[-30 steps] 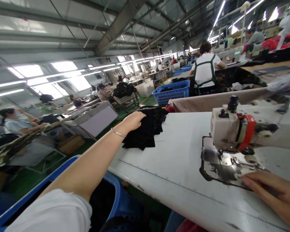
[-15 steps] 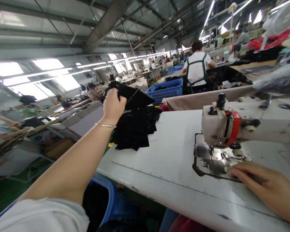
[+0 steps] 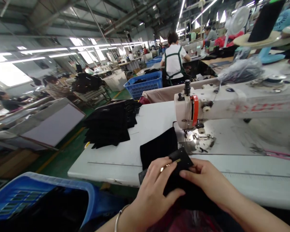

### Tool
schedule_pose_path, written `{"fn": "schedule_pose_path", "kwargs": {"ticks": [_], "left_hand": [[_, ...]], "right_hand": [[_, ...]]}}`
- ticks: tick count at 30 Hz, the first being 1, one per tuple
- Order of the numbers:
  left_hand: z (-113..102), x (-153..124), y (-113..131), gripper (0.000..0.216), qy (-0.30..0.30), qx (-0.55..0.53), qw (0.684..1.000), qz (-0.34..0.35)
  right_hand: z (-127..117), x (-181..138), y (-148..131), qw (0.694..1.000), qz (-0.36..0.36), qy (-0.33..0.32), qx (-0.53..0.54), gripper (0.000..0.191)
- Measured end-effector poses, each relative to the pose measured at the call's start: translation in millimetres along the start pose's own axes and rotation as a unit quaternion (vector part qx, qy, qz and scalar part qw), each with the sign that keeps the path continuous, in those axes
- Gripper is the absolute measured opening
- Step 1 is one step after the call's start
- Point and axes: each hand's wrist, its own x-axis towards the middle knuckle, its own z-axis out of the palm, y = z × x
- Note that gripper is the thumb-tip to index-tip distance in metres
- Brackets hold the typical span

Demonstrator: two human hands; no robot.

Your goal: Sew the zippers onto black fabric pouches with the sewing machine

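A black fabric piece lies partly on the white sewing table and hangs down over its front edge. Across it runs a smooth dark strip with small gold lettering. My left hand holds the strip and fabric, its fingers over the top and the thumb apart. At the strip's right end, my right hand pinches the edge between thumb and fingers. The sewing machine's head stands just behind, and the fabric's far corner reaches beside its metal needle plate.
A fanned stack of black fabric pieces sits at the table's left end. Below left is a blue basket with dark cloth inside. Pink-handled snips lie at right. Further back are another blue basket and a person in a white shirt.
My left hand has come back from the stack with a black fabric piece. My right hand has left the needle plate and now grips that piece too. The view has turned right.
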Motion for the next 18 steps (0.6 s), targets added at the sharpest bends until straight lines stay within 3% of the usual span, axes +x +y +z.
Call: {"fn": "schedule_pose_path", "kwargs": {"ticks": [3, 5, 8, 11, 14, 18], "left_hand": [[-1, 10, 9, 0.073, -0.047, -0.116, 0.981, -0.150], [-2, 15, 18, 0.067, -0.095, -0.233, 0.945, -0.207], [-5, 17, 29, 0.049, -0.110, -0.361, 0.893, -0.247], [-7, 14, 35, 0.048, -0.089, -0.439, 0.848, -0.282], [-8, 12, 40, 0.052, -0.091, -0.494, 0.817, -0.284], [-5, 14, 45, 0.033, -0.023, -0.512, 0.804, -0.303]], "right_hand": [[2, -17, -17, 0.994, -0.019, -0.031, -0.106, 0.022], [5, -25, -28, 0.981, -0.040, -0.046, -0.185, 0.016], [5, -37, -40, 0.932, -0.126, 0.028, -0.339, 0.012], [1, -47, -47, 0.884, -0.185, 0.104, -0.416, 0.016], [-1, -53, -50, 0.897, -0.137, 0.076, -0.413, 0.017], [3, -57, -52, 0.907, -0.103, 0.068, -0.403, 0.019]]}}
